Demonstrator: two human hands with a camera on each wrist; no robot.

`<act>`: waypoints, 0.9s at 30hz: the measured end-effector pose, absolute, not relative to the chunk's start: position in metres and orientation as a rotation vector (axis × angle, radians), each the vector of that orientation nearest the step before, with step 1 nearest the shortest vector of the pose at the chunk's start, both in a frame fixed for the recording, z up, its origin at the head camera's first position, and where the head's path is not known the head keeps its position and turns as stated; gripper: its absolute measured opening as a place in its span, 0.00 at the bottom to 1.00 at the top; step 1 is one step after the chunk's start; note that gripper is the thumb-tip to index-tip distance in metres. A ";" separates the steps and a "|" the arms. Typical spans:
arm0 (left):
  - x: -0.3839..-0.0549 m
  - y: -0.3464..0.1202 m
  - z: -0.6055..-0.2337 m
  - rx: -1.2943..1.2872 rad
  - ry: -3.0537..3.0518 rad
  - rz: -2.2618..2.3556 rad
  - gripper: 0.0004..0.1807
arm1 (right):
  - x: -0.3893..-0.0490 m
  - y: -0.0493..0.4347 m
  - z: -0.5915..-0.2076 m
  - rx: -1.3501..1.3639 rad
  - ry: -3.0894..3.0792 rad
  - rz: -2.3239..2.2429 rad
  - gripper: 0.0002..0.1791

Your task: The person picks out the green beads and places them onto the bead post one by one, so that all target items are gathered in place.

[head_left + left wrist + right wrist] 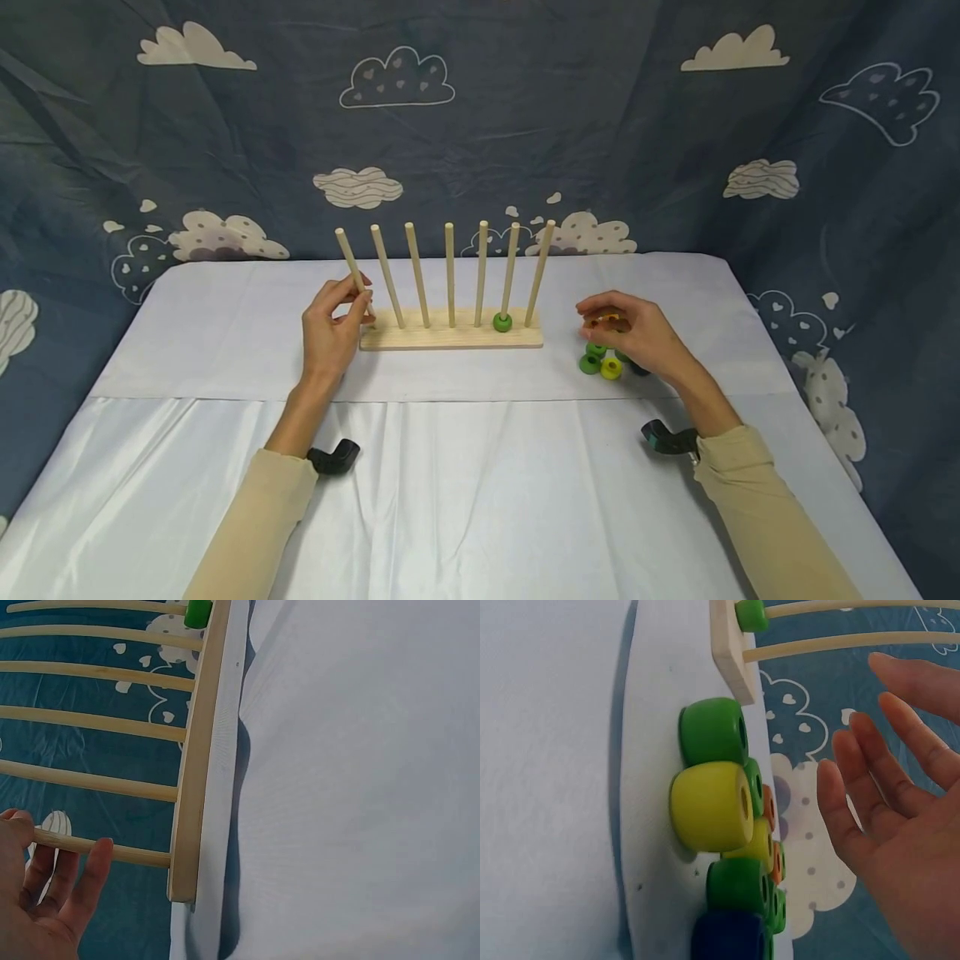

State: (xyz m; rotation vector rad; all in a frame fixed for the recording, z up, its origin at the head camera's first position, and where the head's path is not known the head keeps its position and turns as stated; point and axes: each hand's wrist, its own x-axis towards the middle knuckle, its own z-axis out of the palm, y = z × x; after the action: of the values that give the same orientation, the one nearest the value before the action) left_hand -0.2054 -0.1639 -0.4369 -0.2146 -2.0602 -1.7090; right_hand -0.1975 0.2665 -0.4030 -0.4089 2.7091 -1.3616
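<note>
A wooden rack (420,337) with several upright pegs stands on the white table. My left hand (332,327) grips the leftmost peg (139,856), thumb and fingers around it in the left wrist view. One green bead (502,322) sits at the foot of the second peg from the right. My right hand (637,333) is held over a cluster of beads to the right of the rack, fingers spread and slightly bent with nothing between them. A yellow bead (711,807), a green bead (714,732) and a dark blue bead (729,936) lie in that cluster.
White cloth (480,483) covers the table, with a fold line across it in front of the rack. Behind hangs a dark blue curtain (525,125) with cloud prints. Orange beads (769,806) lie at the far side of the cluster.
</note>
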 end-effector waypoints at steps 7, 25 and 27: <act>-0.205 -0.164 -0.438 -0.201 -2.058 -1.707 0.10 | -0.196 0.271 -0.406 -0.396 2.691 -1.312 0.21; -0.207 -0.163 -0.437 -0.209 -2.052 -1.712 0.10 | -0.192 0.281 -0.410 -0.477 2.653 -1.045 0.28; -0.206 -0.163 -0.437 -0.208 -2.053 -1.711 0.10 | -0.192 0.282 -0.411 -0.480 2.651 -1.018 0.28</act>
State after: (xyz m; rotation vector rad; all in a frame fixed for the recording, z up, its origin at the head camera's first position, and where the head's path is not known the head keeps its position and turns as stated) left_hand -0.2064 -0.1627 -0.4369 -0.2080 -2.0527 -1.7110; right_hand -0.1924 0.2815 -0.4106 -0.4804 2.6509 -1.0183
